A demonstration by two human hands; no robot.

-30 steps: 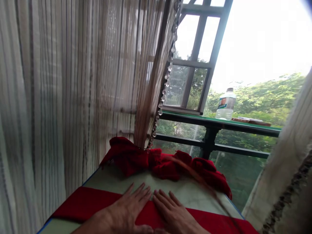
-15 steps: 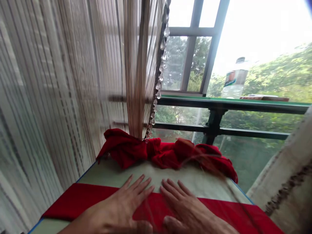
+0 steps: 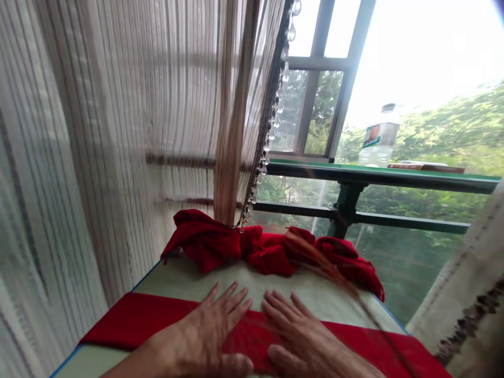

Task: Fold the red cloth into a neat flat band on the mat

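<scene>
A folded strip of red cloth (image 3: 153,320) lies flat across a pale green board (image 3: 236,278) with blue edges. Both my hands rest on the strip, palms down and side by side. My left hand (image 3: 205,331) is open, its fingers spread and their tips reaching past the strip's far edge onto the board. My right hand (image 3: 303,331) is open too, lying flat with fingertips over the same edge. Neither hand holds anything. A crumpled red cloth (image 3: 271,252) is heaped along the board's far end.
Sheer striped curtains (image 3: 118,131) with a beaded edge hang at the left. Behind the board runs a dark green railing (image 3: 307,170), with a clear bottle (image 3: 378,142) and a flat box (image 3: 425,167) on its ledge. Another curtain (image 3: 464,283) hangs at the right.
The view has shifted slightly, so the curtain and window sit a little further right and lower. My hands stay flat on the red strip in nearly the same place.
</scene>
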